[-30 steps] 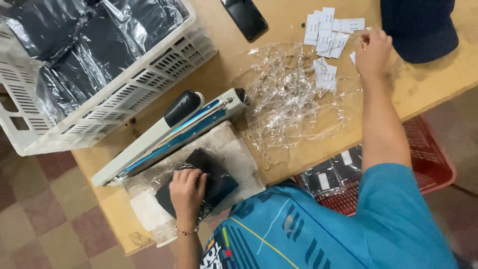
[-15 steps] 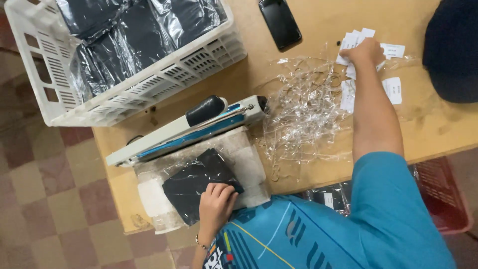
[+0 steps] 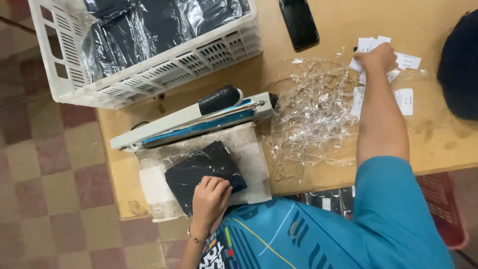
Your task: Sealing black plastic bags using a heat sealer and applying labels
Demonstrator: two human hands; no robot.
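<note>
Near the front edge of the wooden table (image 3: 438, 144), your left hand (image 3: 211, 197) lies flat, fingers together, pressing a black folded item in a clear bag (image 3: 201, 169) just in front of the white impulse heat sealer (image 3: 194, 119). Your right hand (image 3: 378, 57) reaches toward the table's far right side, fingers closed on a small white paper label (image 3: 366, 47) from the scattered pile. Between both hands lies a heap of clear plastic scraps (image 3: 313, 114). At the far left corner sits a white plastic crate (image 3: 149, 74) of bagged dark goods, a black phone (image 3: 298, 22) beside it.
</note>
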